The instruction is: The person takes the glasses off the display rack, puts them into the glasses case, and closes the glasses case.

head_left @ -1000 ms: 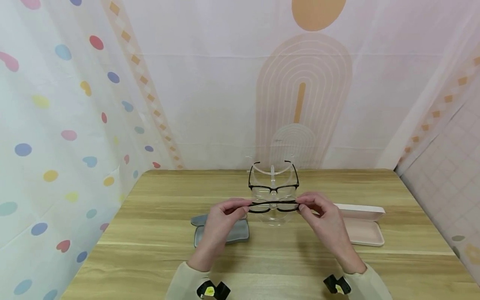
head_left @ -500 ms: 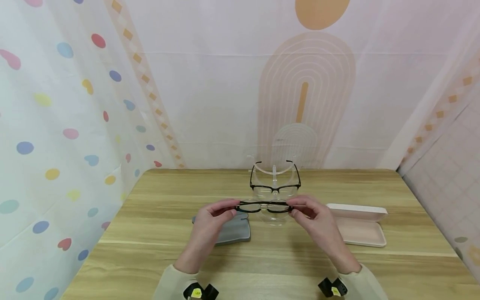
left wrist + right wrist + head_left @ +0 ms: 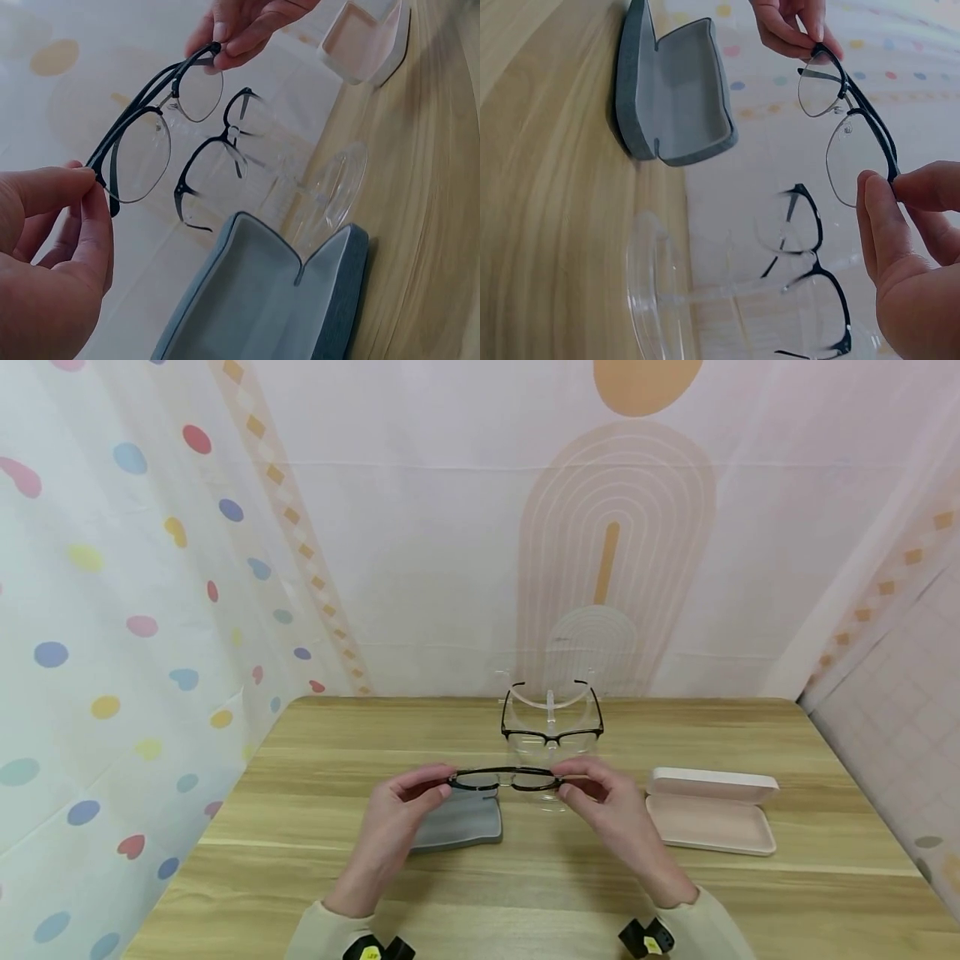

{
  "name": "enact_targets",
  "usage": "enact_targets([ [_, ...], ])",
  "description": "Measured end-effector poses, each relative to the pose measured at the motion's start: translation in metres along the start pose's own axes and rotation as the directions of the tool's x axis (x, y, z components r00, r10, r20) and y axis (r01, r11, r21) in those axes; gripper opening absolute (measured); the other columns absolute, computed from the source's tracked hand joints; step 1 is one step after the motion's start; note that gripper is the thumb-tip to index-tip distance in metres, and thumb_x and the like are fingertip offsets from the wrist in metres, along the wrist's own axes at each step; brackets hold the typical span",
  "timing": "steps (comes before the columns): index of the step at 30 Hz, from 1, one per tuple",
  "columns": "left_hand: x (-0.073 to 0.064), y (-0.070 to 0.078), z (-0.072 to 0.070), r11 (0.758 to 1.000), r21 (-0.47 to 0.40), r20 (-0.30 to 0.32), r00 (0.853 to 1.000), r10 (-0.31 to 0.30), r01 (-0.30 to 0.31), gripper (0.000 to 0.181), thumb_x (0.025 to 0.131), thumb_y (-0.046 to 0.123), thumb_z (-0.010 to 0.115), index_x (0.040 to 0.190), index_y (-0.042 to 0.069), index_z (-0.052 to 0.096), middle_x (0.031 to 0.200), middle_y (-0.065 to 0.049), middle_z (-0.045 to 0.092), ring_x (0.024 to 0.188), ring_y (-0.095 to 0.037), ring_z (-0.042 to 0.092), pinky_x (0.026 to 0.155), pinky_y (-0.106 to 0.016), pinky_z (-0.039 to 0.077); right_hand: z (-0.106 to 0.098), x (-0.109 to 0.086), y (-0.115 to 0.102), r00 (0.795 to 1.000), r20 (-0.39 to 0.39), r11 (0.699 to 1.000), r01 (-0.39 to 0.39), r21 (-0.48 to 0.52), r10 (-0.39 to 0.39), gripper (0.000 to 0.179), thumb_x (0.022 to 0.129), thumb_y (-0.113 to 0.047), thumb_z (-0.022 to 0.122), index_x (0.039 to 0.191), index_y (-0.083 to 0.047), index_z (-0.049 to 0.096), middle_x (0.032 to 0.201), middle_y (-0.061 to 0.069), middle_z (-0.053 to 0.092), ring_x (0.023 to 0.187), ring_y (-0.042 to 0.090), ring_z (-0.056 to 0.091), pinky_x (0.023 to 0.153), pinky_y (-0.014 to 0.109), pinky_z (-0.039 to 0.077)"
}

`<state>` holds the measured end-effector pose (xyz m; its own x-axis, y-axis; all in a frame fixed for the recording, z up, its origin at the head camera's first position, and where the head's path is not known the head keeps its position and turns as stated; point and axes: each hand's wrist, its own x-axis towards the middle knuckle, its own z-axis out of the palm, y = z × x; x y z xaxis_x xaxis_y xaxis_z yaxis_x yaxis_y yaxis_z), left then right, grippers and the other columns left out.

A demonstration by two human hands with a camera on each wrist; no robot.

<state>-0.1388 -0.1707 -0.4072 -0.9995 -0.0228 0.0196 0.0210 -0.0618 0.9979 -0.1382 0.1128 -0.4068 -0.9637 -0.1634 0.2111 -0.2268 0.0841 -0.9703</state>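
Both hands hold a pair of black half-rim glasses (image 3: 534,780) by its two ends, above the table, with the temples folded behind the lenses. My left hand (image 3: 390,822) pinches the left end between thumb and fingers; my right hand (image 3: 611,810) pinches the right end likewise. Beneath the held glasses and left hand lies an open grey glasses case (image 3: 461,825), partly hidden in the head view. The right wrist view shows the case's pale lining (image 3: 686,90). Behind, a second pair of black-framed glasses (image 3: 552,740) sits with temples spread on a clear display stand (image 3: 551,703).
An open glasses case, white outside and pale pink inside (image 3: 712,823), stands to the right of my right hand. The wooden table (image 3: 525,893) ends at a printed curtain (image 3: 427,568) at the back; a dotted curtain (image 3: 112,710) hangs on the left.
Both hands have carried the glasses leftward, from in front of the display stand to above the grey case's right part. The second glasses and both cases have stayed in place.
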Motion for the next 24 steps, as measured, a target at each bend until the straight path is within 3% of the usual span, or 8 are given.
enact_targets([
  [4,-0.003,-0.002,-0.008,1.0,0.018,-0.006,1.0,0.013,-0.012,0.026,0.091,-0.009,0.072,0.117,-0.01,0.072,0.115,-0.006,0.072,0.103,-0.016,0.066,0.085,-0.025,0.055,0.006,0.001,0.001,0.999,0.007,0.999,-0.053,0.009,0.052,0.024,0.095,0.002,0.069,0.119,0.001,0.072,0.119,0.017,0.069,0.102,0.02,0.073,0.085,0.025,0.059],
  [9,-0.005,-0.005,-0.016,0.999,0.035,-0.023,0.999,0.023,-0.022,0.027,0.091,-0.009,0.072,0.118,-0.013,0.071,0.115,-0.007,0.074,0.102,-0.014,0.067,0.084,-0.023,0.056,0.013,0.003,0.003,0.995,0.045,0.992,-0.097,0.084,0.094,0.025,0.096,0.004,0.067,0.121,0.006,0.068,0.118,0.025,0.068,0.102,0.027,0.073,0.087,0.029,0.059],
  [16,-0.007,-0.009,-0.026,0.997,0.033,-0.04,0.997,0.067,-0.065,0.028,0.091,-0.008,0.072,0.118,-0.017,0.068,0.106,0.003,0.077,0.099,-0.01,0.068,0.084,-0.021,0.056,0.021,0.005,0.006,0.994,0.087,0.991,-0.071,0.113,0.061,0.026,0.098,0.001,0.067,0.122,0.011,0.065,0.113,0.029,0.067,0.102,0.034,0.072,0.088,0.03,0.059],
  [22,-0.01,-0.012,-0.033,0.997,0.038,-0.061,0.996,0.065,-0.063,0.02,0.091,-0.006,0.074,0.11,-0.003,0.078,0.111,-0.003,0.077,0.101,-0.01,0.067,0.084,-0.022,0.056,0.028,0.008,0.011,0.998,0.06,0.997,-0.033,0.065,0.029,0.024,0.097,-0.002,0.069,0.118,0.008,0.069,0.107,0.02,0.07,0.092,0.028,0.071,0.083,0.03,0.061],
  [24,-0.011,-0.012,-0.036,0.998,0.038,-0.068,0.996,0.058,-0.056,0.02,0.092,-0.005,0.073,0.111,-0.003,0.078,0.111,-0.001,0.077,0.1,-0.01,0.067,0.084,-0.022,0.056,0.03,0.009,0.013,0.998,0.058,0.999,-0.024,0.049,0.021,0.023,0.097,-0.002,0.07,0.117,0.008,0.07,0.105,0.019,0.07,0.089,0.026,0.071,0.082,0.03,0.061],
])
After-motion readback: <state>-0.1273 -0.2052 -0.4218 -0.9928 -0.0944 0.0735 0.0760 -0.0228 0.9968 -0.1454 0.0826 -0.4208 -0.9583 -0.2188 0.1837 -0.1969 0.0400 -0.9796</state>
